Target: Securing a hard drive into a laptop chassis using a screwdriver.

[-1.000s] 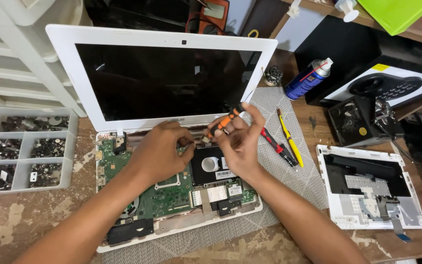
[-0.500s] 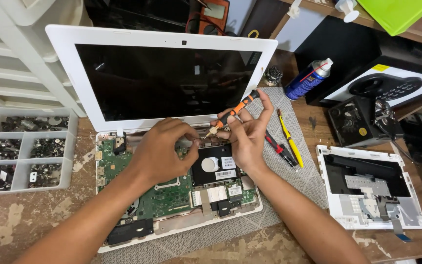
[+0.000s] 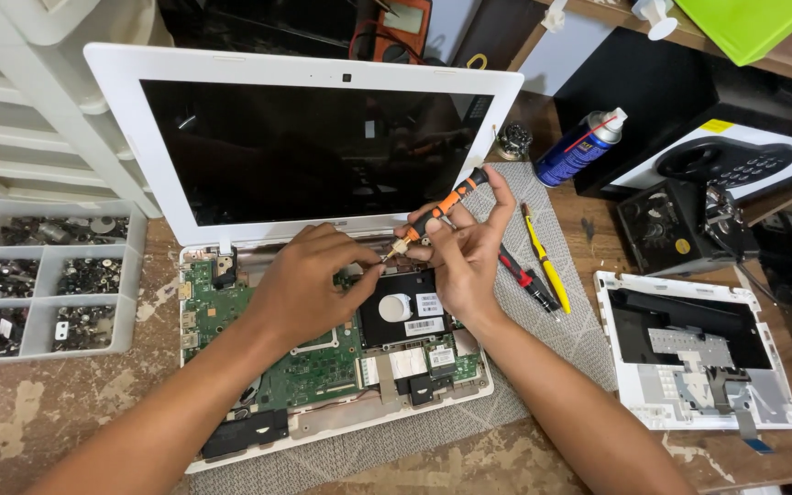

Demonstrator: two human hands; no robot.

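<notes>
Worn wooden bench, cluttered. We saw an opened laptop (image 3: 323, 367) on a grey mat (image 3: 543, 312), screen tilted back so its circuit board lay exposed. Above the laptop's rear edge, near the hinge, the right hand (image 3: 465, 261) pinched an orange-and-black screwdriver (image 3: 437, 213) between closed fingers, tip angled down-left. The left hand (image 3: 309, 284) was curled over the board beside that tip, likely steadying; whether it held anything we could not tell. Left of the laptop, a parts tray (image 3: 43, 275) held sorted screws. Right of it lay spare screwdrivers (image 3: 543, 270), within reach, and the removed keyboard cover (image 3: 698, 348).
</notes>
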